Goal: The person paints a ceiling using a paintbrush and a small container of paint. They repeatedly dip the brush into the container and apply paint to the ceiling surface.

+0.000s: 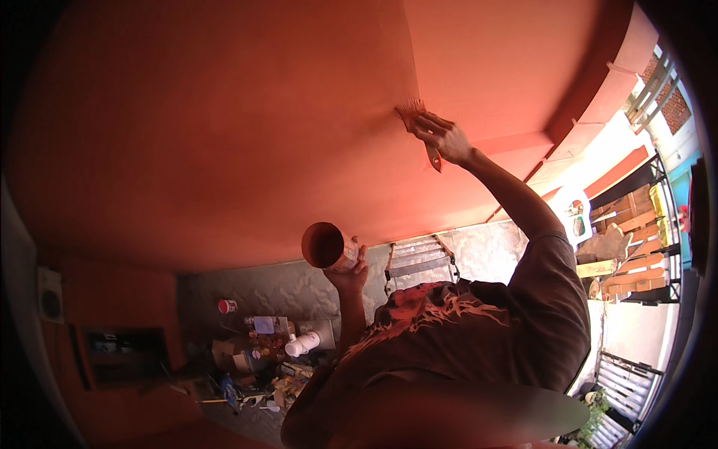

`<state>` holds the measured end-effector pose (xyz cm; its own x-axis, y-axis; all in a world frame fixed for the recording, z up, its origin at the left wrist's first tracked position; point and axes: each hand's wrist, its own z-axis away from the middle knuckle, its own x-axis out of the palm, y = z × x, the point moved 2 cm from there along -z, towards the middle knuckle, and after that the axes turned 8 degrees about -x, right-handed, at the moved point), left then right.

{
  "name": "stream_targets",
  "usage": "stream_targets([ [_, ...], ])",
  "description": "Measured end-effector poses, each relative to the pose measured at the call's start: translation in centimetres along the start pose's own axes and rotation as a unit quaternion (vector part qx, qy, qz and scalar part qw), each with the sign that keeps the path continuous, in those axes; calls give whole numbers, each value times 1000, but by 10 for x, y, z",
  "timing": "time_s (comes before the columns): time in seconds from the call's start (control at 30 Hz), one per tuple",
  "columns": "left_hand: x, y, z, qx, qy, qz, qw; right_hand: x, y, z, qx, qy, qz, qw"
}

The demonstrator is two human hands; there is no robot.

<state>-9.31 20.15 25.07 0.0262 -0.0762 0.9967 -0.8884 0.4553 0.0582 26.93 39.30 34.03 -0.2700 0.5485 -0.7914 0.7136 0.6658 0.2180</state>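
An orange painted surface [202, 135] fills the upper view, with a faint seam between two shades near the brush. My right hand [446, 140], raised on an outstretched arm, grips a wooden-handled paintbrush [434, 159]; its bristles are at the surface beside that seam. Lower and toward the middle, my left hand [351, 269] is wrapped round a cylindrical paint container [321, 245], whose open top faces the camera. Its inside is dark, so I cannot tell how much paint it holds. My dark printed shirt fills the lower middle.
A slatted ladder-like frame [419, 258] stands below the surface. Lower left are cluttered boxes, tools, a white cylinder [302, 343] and a small red-and-white bucket [227, 306]. A white boxed unit [49, 293] is on the left wall [112, 299]. Right are railings and wooden boards [632, 277].
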Motion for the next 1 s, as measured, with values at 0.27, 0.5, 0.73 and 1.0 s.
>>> stream_targets([
  [0.27,4,3,12,-21,36,-37,998,-97,48,-85,120,-62,-210,968],
  [0.5,32,-12,32,-14,-5,-45,999,-291,101,-225,46,216,-86,971],
  [0.73,25,-21,46,24,-3,-35,999,-297,90,-234,-27,395,10,918],
  [1.0,13,-26,63,99,4,-8,995,-50,14,-40,-24,145,27,989],
])
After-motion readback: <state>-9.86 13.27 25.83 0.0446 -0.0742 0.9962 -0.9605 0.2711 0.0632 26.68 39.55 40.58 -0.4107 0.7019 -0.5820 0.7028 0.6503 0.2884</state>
